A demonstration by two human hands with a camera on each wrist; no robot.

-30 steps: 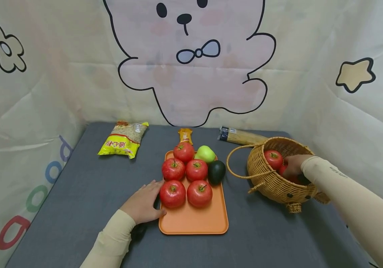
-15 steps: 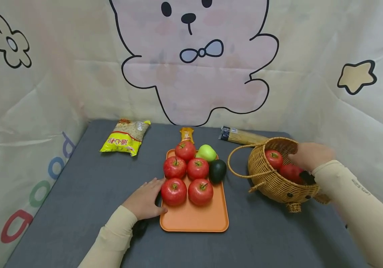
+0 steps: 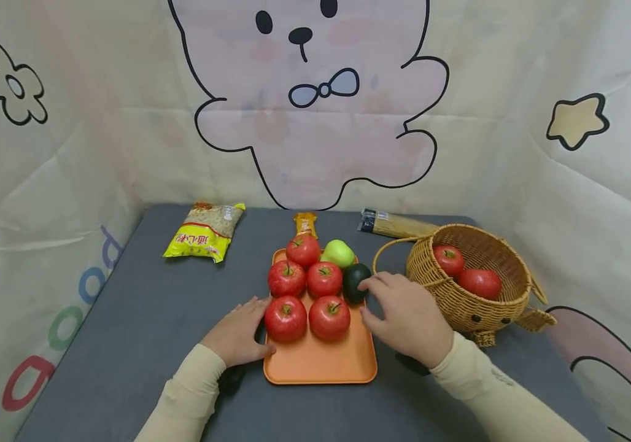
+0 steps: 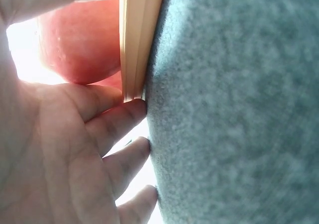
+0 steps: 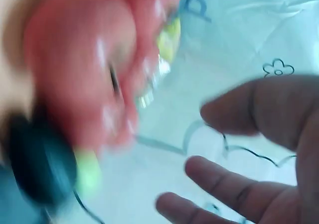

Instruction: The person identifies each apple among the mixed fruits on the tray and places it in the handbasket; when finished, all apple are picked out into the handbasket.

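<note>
An orange tray (image 3: 321,367) carries several red apples (image 3: 285,318), a green apple (image 3: 339,253) and a dark green avocado (image 3: 355,283). At the tray's left edge, my left hand (image 3: 240,333) rests with fingers extended; the left wrist view has its fingertips touching the tray's side (image 4: 135,40) and the grey tabletop. My right hand (image 3: 407,316) hovers over the tray's right side, its fingertips overlapping the avocado in the head view. In the right wrist view the right thumb (image 5: 239,109) and fingers are spread with nothing between them.
A wicker basket (image 3: 461,316) holding two red apples (image 3: 480,284) stands on the right, its handle toward the tray. Behind lie a yellow snack bag (image 3: 205,232), a small orange packet (image 3: 305,224) and a pack of dry noodles (image 3: 398,224). Printed cloth walls (image 3: 72,184) surround the table.
My right hand has let go of the red apple in the basket, come out and swung left to the tray. The left hand has stayed at the tray's edge.
</note>
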